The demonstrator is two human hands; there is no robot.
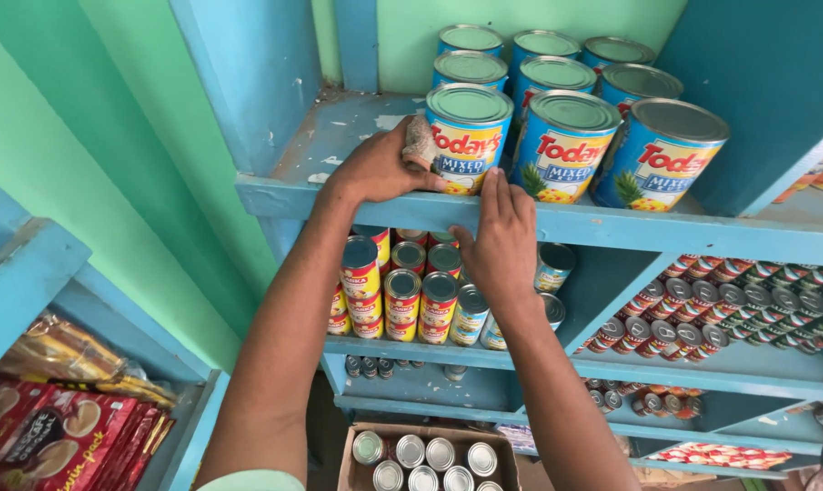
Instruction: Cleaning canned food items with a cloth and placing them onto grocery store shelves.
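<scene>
- Right, blue wooden shelving unit (612,227) fills the view, green wall behind; paint chipped on the top board.
- Top shelf: big blue fruit cans (566,136) stand upright in rows, three at the front, more behind. Front-left can (467,136) is nearest the hands, close to the shelf's front edge.
- Middle shelf: smaller red-and-yellow cans (402,295) stacked two high, left of a divider; to the right, many small cans lie on their sides in rows (730,314).
- Lower shelf: a few small cans, partly hidden.
- Cardboard box (425,459) on the floor below, holding silver-topped cans, upright, packed close together.
- Left side: another blue shelf with red snack packets (52,427).
- Left hand (380,168) rests on the top shelf just left of the front-left can, fingers curled around a small crumpled cloth (419,143) pressed to the can's side.
- Right hand (502,241) is flat and spread, fingers pointing up over the shelf's front edge, fingertips at the base of the same can; holds nothing.
- Progress, my read: top shelf looks largely stocked, front row lined up. The left part of that board is bare, and cans in the box are not shelved yet, so work looks unfinished.
</scene>
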